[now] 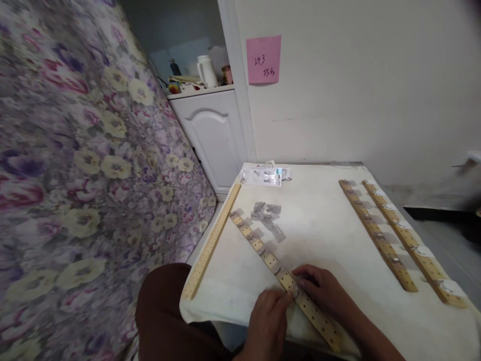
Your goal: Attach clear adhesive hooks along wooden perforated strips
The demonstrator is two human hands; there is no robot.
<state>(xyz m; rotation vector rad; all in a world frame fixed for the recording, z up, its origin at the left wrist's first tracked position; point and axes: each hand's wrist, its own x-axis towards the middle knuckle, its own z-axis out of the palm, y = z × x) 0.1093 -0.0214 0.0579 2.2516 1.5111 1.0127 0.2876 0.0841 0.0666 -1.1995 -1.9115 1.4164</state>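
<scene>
A perforated wooden strip (263, 250) with small metal hooks lies slanted across the white table (323, 225). My left hand (268, 313) presses against its near part from the left, fingers curled at a small metal hook (295, 291). My right hand (319, 288) rests on the strip from the right, fingertips pinched at the same hook. A heap of loose metal hooks (267, 215) lies farther up the table beside the strip.
A bare perforated strip (212, 241) lies along the table's left edge. Two strips with hooks (376, 235) (409, 240) lie at the right. Hook packets (263, 175) sit at the far edge. A flowered bedspread (75, 175) fills the left; a white cabinet (210, 135) stands behind.
</scene>
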